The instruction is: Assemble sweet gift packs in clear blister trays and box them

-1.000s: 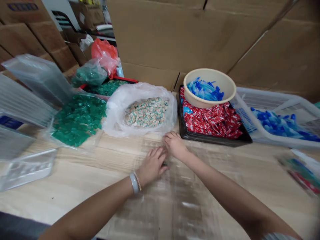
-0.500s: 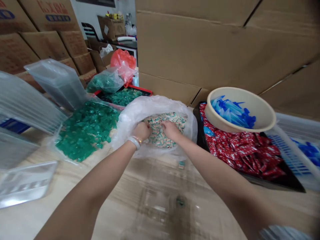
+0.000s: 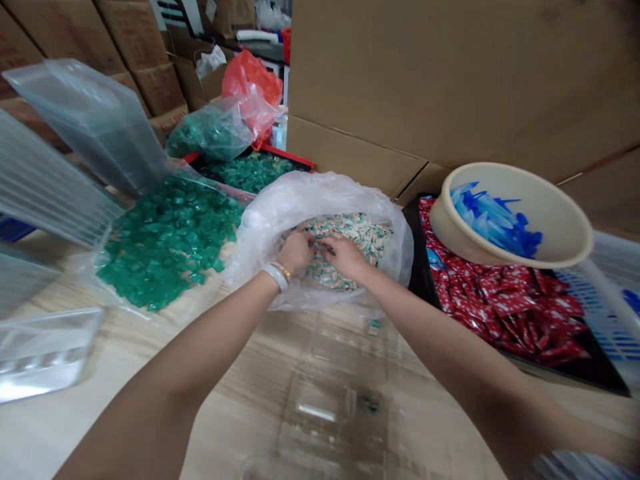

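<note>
A white translucent plastic bag (image 3: 320, 190) lies open, filled with small green, white and orange pieces (image 3: 367, 233). Both hands reach into it and nearly meet over the pieces. My left hand (image 3: 299, 253), with a white band and a bracelet at the wrist, has its fingers drawn together; what they pinch is too small to name. Beside it on the right, my right hand (image 3: 345, 257) has bent fingers pressed together at the tips, and whatever is between them cannot be made out. One small green piece (image 3: 374, 327) lies on the table just outside the bag.
Green wrapped pieces (image 3: 170, 240) spread on plastic at left, near clear bins (image 3: 90, 120). Behind is a red-rimmed tray (image 3: 300, 160) of green pieces. At right, a cream basin (image 3: 565, 207) holding blue items rests on red packets (image 3: 505, 300). Cardboard (image 3: 425, 87) stands behind.
The view has shifted down and slightly left. My hands have come closer together over the pieces, and the right hand's fingers have moved toward the left hand.
</note>
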Tool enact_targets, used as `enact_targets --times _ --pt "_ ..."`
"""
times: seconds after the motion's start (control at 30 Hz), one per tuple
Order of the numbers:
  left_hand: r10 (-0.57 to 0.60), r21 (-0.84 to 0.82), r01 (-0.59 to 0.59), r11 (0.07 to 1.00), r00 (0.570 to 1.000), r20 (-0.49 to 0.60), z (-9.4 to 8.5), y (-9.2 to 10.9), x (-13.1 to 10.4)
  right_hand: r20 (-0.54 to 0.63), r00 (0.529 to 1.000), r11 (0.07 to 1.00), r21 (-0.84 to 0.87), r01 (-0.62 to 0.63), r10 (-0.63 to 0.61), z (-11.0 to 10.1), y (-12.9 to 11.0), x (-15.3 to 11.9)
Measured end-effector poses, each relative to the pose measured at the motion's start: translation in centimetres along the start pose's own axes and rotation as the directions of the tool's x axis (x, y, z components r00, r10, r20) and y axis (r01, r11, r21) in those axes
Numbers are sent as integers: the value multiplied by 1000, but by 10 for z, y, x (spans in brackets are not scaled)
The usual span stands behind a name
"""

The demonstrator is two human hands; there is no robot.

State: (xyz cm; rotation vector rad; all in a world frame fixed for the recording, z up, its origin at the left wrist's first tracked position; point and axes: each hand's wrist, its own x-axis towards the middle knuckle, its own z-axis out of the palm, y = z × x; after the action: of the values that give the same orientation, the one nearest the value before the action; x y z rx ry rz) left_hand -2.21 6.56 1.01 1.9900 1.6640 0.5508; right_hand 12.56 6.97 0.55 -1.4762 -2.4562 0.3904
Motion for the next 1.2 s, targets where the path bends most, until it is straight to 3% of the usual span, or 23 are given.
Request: enact_targets --times 0.13,0.33,0.43,0.57,0.73,0.93,1.07,1.2 --pt "29 -59 -32 998 998 -54 7 1 -2 -20 1000 998 57 -9 11 2 4 -2" --pt "-26 -223 22 975 1000 -14 12 -7 0 -65 998 1000 15 8 -7 5 1 -13" --pt "23 -261 -24 965 1000 -7 10 -17 -5 -110 994 1000 1 7 -7 7 -1 -15" --pt "128 -204 -138 969 990 -61 7 -27 -14 -88 996 997 -79 -21 14 6 -4 -9" --pt "177 -82 -187 979 978 -112 8 -22 -18 0 999 974 -221 -43 44 -1 -10 0" --pt "229 -54 -238 970 964 -134 10 -24 -16 95 995 954 -294 52 -25 -14 -17 9" --pt "208 -53 -218 974 966 -155 9 -32 -14 16 1000 979 -200 29 -26 -20 -15 5" --pt "213 -112 -224 968 971 -109 8 -35 -11 87 991 993 -55 103 -98 -17 -17 4"
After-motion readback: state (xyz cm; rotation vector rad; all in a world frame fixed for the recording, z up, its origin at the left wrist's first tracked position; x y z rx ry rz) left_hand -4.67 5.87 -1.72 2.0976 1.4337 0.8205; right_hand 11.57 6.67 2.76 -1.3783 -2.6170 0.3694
